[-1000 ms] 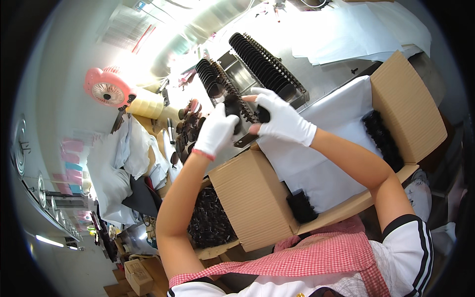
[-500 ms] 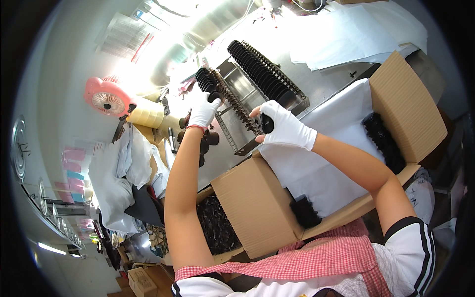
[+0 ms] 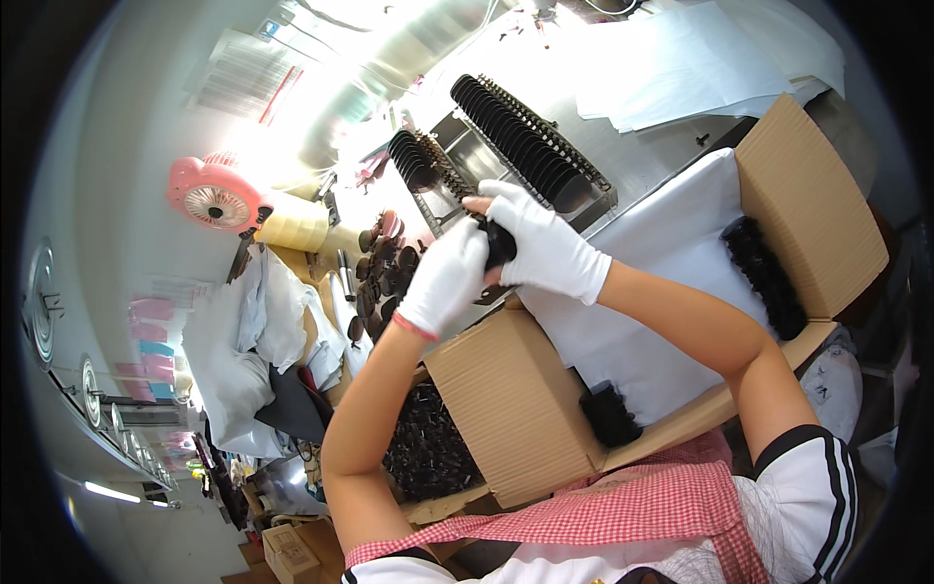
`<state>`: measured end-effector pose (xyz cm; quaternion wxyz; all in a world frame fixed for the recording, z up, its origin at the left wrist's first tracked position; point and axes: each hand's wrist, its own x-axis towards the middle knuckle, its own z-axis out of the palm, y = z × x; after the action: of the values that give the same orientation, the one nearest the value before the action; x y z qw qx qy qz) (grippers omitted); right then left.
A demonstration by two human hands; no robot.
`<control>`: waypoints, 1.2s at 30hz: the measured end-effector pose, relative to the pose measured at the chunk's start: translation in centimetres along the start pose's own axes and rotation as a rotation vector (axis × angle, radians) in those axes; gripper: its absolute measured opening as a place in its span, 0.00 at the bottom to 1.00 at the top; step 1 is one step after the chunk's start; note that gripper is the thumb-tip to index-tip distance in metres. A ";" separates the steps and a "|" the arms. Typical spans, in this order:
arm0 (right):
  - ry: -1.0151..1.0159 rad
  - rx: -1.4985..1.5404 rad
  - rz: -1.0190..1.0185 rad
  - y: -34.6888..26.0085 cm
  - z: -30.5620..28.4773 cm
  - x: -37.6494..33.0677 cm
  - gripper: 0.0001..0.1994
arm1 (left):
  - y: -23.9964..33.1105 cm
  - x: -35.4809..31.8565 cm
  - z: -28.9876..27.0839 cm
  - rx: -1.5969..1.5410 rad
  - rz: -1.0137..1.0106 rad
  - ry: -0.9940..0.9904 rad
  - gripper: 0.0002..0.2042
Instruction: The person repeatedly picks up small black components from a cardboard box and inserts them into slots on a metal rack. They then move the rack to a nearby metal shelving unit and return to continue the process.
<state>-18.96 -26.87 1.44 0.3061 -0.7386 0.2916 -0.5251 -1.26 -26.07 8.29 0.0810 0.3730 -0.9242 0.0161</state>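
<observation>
My two white-gloved hands meet over the front end of a metal rack. In my right hand (image 3: 550, 243) is a small stack of black lenses (image 3: 500, 243), with the fingers curled round it. From the other side my left hand (image 3: 448, 277) closes against the same stack, its fingertips partly hidden. Behind them, a short row of dark lenses (image 3: 413, 161) stands in the left side of the rack. A longer row of dark lenses (image 3: 520, 141) fills a second holder to the right. Loose brownish lenses (image 3: 387, 268) lie scattered beside my left hand.
An open cardboard box (image 3: 516, 404) lined with white sheet (image 3: 642, 292) stands before me, black bundles (image 3: 764, 277) at its edges. Left of it, another box holds many small black pieces (image 3: 428, 443). A pink fan (image 3: 216, 200), yellow rolls (image 3: 292, 222) and white paper (image 3: 681, 63) lie farther off.
My left hand has come away from the short lens row, moving right and toward me to meet my right hand. The short row looks shorter at its near end.
</observation>
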 end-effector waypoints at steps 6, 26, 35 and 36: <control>-0.086 -0.017 0.017 0.7 0.5 -0.4 0.24 | -3.7 -1.4 -2.1 -0.535 -0.010 -0.300 0.10; -0.253 -0.027 -0.049 5.2 -1.6 0.6 0.22 | -20.4 6.5 7.7 0.080 -0.835 -0.128 0.17; 0.076 -0.018 0.069 2.1 0.8 1.2 0.39 | -5.7 2.8 0.2 -0.533 -0.650 -0.045 0.11; 0.013 -0.003 0.070 1.6 1.3 1.4 0.45 | -4.0 2.2 0.3 -0.548 -0.552 -0.091 0.10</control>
<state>-17.56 -28.74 0.71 0.3211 -0.7250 0.3200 -0.5185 -0.04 -30.51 8.27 0.1376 0.5726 -0.7617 -0.2703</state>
